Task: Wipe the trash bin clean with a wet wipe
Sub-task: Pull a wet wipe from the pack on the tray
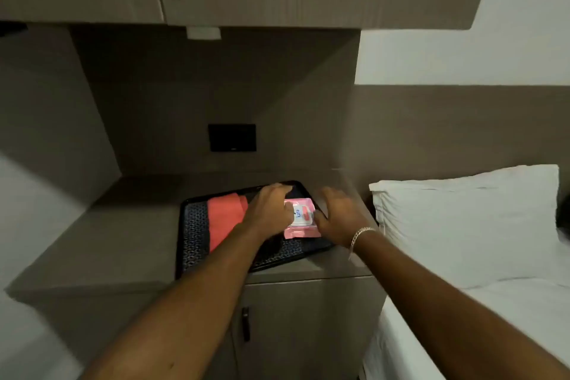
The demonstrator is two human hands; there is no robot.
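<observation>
A pink wet wipe pack (300,217) with a white label lies on a dark patterned tray (197,234) on the countertop. My left hand (270,210) rests on the pack's left side, thumb on the label. My right hand (337,214) is at the pack's right edge, fingers spread, thumb touching the pack. No trash bin is in view.
A folded coral cloth (225,219) lies on the tray's left part. The brown counter (123,237) has a cabinet door with a dark handle (245,324) below and wall cabinets overhead. A bed with a white pillow (462,219) is at the right.
</observation>
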